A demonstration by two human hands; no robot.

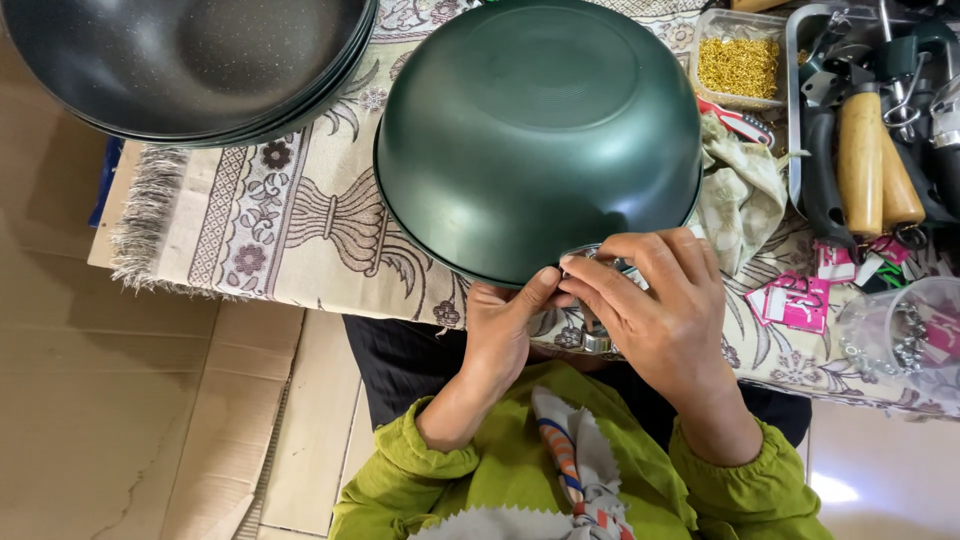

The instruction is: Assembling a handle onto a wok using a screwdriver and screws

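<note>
On a patterned cloth (300, 215), a green pan (535, 130) lay upturned.
Left hand (500, 335) and right hand (655, 305) pinched a metal fitting (592, 335) at its rim; loosened fingers could have dropped it.

One upturned dark green wok (535, 130) was present, beside one stack of dark speckled woks (180, 60). Two hands, left (505, 325) and right (650, 300), were in view. One tub of gold screws (738, 65) stood there, and two wooden handles (875, 165).
</note>
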